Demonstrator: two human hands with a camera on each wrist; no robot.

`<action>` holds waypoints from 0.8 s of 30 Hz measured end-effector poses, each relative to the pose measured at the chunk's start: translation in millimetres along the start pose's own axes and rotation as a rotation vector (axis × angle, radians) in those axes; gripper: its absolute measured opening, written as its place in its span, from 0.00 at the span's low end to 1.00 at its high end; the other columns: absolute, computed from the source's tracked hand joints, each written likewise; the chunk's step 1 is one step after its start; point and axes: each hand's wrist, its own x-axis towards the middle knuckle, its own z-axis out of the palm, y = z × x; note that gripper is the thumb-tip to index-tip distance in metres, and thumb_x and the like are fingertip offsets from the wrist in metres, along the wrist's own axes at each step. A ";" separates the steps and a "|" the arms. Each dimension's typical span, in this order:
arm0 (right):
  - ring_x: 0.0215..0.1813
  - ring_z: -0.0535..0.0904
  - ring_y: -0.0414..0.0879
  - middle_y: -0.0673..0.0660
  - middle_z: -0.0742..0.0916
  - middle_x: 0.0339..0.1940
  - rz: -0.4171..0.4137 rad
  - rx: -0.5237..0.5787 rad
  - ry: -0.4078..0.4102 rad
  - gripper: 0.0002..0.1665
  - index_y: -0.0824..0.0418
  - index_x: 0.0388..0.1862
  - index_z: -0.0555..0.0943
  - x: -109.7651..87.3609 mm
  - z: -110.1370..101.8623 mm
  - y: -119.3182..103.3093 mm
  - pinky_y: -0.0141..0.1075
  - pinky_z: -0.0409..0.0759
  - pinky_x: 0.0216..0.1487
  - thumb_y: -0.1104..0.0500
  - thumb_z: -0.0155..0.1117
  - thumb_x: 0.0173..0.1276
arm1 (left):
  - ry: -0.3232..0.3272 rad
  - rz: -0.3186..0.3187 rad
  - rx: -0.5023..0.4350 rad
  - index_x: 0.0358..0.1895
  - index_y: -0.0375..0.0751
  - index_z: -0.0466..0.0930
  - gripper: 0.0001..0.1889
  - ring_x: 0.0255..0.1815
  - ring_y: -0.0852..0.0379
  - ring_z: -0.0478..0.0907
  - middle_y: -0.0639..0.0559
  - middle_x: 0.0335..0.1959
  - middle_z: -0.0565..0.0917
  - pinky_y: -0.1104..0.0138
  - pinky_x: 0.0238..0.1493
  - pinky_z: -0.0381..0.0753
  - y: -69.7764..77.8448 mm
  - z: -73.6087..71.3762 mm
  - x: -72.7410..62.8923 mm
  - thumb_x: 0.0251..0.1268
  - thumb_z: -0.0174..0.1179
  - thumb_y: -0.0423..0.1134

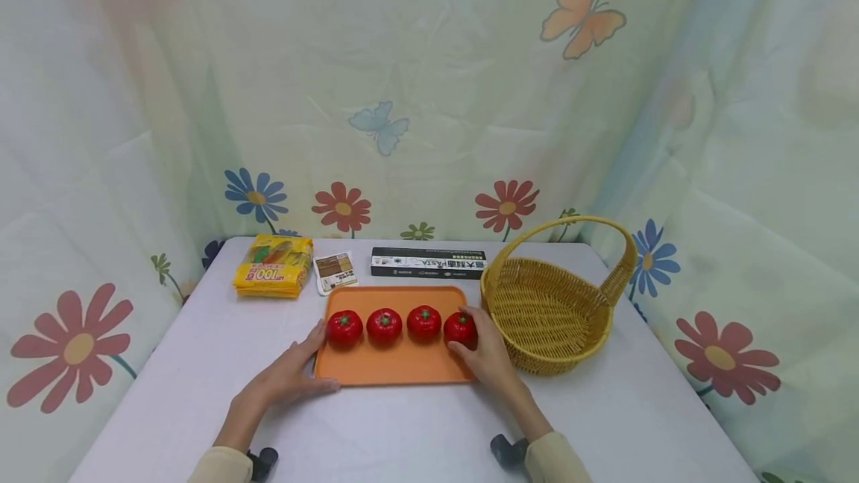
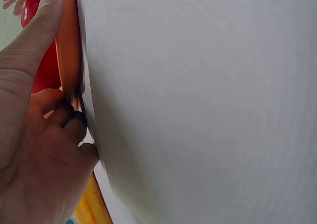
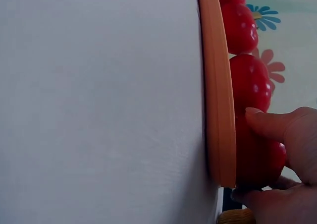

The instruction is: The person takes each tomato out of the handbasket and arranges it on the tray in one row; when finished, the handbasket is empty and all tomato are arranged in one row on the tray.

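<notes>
An orange tray (image 1: 396,367) lies on the table with several red tomatoes in a row on it. My left hand (image 1: 285,377) holds the tray's left front corner. Its thumb lies along the front rim and its other fingers bend at the left side, close to the leftmost tomato (image 1: 344,329). At the tray's right end, my right hand (image 1: 492,352) grips the rightmost tomato (image 1: 459,328) between thumb and fingers. In the right wrist view this tomato (image 3: 257,154) sits within the tray's edge, the thumb across its front. Part of it is hidden by the hand.
Right of the tray stands a wicker basket (image 1: 546,356) with a tall handle. Behind the tray lie a black and white pasta box (image 1: 428,263), a small printed packet (image 1: 335,272) and a yellow package (image 1: 274,267). Flowered curtains enclose the white table (image 1: 403,438).
</notes>
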 end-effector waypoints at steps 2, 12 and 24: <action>0.75 0.74 0.65 0.67 0.79 0.71 0.003 -0.006 0.004 0.41 0.67 0.75 0.72 3.3 2.2 -0.8 0.63 0.73 0.77 0.66 0.81 0.66 | -0.003 -0.005 -0.003 0.89 0.45 0.49 0.64 0.88 0.28 0.46 0.42 0.90 0.50 0.32 0.84 0.45 0.5 0.0 -0.2 0.56 0.81 0.61; 0.75 0.73 0.66 0.69 0.76 0.71 0.040 -0.047 0.022 0.44 0.72 0.76 0.70 11.9 11.0 -3.8 0.62 0.71 0.79 0.68 0.81 0.65 | -0.007 -0.016 -0.002 0.89 0.46 0.48 0.65 0.87 0.27 0.46 0.41 0.90 0.51 0.31 0.83 0.47 -0.5 1.7 -1.6 0.55 0.81 0.62; 0.75 0.74 0.67 0.70 0.79 0.71 0.026 -0.054 0.009 0.48 0.71 0.78 0.69 14.0 12.3 -3.0 0.64 0.73 0.77 0.65 0.83 0.64 | -0.004 -0.024 0.007 0.90 0.47 0.48 0.66 0.86 0.24 0.47 0.41 0.89 0.53 0.30 0.82 0.49 -4.5 1.7 -0.9 0.54 0.81 0.63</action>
